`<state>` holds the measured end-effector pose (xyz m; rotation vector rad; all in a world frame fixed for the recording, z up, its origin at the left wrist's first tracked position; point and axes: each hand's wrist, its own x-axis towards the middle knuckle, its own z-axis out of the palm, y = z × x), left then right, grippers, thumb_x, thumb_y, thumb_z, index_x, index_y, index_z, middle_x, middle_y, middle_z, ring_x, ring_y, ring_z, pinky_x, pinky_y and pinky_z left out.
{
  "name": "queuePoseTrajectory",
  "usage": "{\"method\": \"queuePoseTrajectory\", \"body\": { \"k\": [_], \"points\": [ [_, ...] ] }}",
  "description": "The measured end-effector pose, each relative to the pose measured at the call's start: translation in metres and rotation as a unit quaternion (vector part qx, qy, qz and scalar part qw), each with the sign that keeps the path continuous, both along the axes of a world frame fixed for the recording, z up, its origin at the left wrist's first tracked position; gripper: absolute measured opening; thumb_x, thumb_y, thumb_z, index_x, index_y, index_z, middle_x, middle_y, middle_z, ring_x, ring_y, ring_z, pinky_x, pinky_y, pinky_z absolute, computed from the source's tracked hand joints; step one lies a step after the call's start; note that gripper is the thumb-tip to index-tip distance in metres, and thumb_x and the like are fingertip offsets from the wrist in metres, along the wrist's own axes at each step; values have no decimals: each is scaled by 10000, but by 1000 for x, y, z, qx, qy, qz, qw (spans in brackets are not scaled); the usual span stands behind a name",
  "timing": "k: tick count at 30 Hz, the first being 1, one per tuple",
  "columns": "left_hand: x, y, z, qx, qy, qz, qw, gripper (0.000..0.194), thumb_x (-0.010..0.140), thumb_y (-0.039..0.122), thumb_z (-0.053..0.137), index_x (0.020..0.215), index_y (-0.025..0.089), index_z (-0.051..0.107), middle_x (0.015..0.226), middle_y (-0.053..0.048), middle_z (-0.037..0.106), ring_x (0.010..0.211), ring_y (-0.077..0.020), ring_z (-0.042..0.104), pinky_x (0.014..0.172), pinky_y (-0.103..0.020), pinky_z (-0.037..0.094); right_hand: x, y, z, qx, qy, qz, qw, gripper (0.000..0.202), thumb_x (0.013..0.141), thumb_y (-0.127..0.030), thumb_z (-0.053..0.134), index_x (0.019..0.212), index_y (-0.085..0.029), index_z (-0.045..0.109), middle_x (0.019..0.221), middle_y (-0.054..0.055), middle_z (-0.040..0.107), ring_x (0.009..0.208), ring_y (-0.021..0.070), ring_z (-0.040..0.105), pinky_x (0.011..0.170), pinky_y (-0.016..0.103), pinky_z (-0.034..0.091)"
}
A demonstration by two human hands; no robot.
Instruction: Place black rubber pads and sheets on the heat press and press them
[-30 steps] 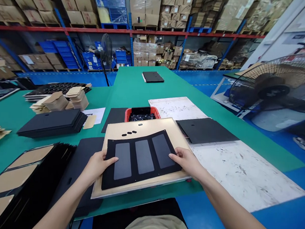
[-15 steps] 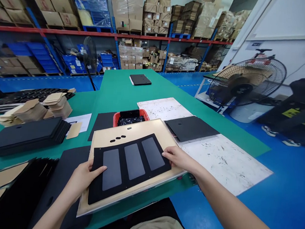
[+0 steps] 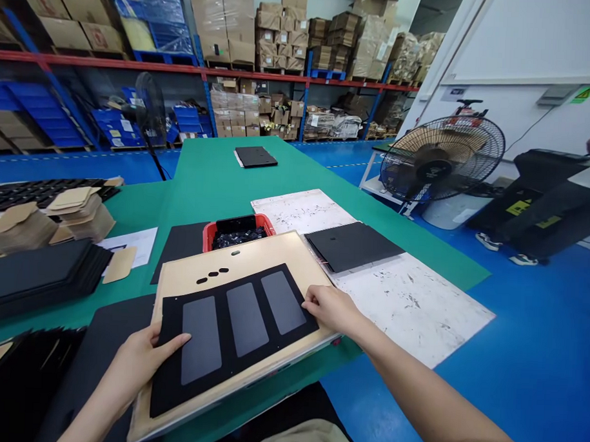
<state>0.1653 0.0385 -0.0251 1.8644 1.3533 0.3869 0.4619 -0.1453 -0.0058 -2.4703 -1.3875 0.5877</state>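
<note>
A black sheet (image 3: 226, 322) with three grey rectangular panels lies over a pale tan board (image 3: 177, 276). At its left edge, my left hand (image 3: 138, 358) grips it with the thumb on top; the fingers curl at the side and are partly hidden. My right hand (image 3: 331, 309) pinches the sheet's right edge between thumb and curled fingers. Above the sheet, three small dark oval marks or slots (image 3: 213, 274) show on the board. Just behind the board stands a red basket (image 3: 208, 238) with small dark pieces inside.
Black panels (image 3: 357, 246) rest on a stained white board (image 3: 413, 302) to the right. Left are stacked black panels (image 3: 36, 270), tan card stacks (image 3: 85, 217) and paper (image 3: 142, 245). Beyond the green table (image 3: 204, 173) stand a large fan (image 3: 437, 161) and a person (image 3: 557, 204).
The view has turned right, so the table things sit further left in the picture. The sheet's bowed upper edge now looks straighter. Both hands keep their hold, and more of the person shows.
</note>
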Motion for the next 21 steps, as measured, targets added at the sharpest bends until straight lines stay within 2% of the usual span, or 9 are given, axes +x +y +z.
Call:
{"method": "queuePoseTrajectory", "body": {
  "k": [3,5,8,13,18,21],
  "points": [
    [-1,2,-1,-47,-4,-12,999,557,511,634,699,850,191,683,897,-95,732,911,-342,662,681,-365,571,-3,0,1,-6,-13,-1,1000,155,860,-264,502,719,-202,516,756,5,635,684,143,541,533,236,244],
    [0,2,1,-50,1,-7,999,559,501,633,699,847,194,676,928,-100,726,929,-346,654,683,-363,564,-4,0,2,-10,-22,-3,1000,151,863,-261,501,723,-204,508,761,2,636,687,144,543,534,237,243],
    [1,2,3,-21,16,-15,1000,523,508,634,676,806,205,665,882,-93,726,874,-348,660,658,-369,543,-6,0,2,-19,-35,-6,999,148,869,-259,494,730,-208,506,764,3,636,687,150,547,534,239,240],
    [0,4,2,78,111,-23,990,440,541,634,620,684,219,614,686,-82,677,754,-353,653,598,-361,480,-10,2,4,-34,-53,-8,998,139,872,-252,476,751,-204,524,791,26,643,705,168,562,532,249,239],
    [-4,1,6,92,112,-40,989,354,621,558,601,739,225,631,644,-44,650,726,-297,651,581,-292,436,-10,1,1,-38,-72,0,997,162,891,-250,450,752,-201,516,800,36,649,717,178,570,530,259,235],
    [-4,-2,9,87,110,-31,990,364,635,505,597,853,217,649,655,-35,648,735,-287,642,585,-282,423,-10,0,-2,-37,-79,7,996,162,902,-250,436,768,-202,513,813,42,652,723,183,575,522,260,235]
  ]
}}
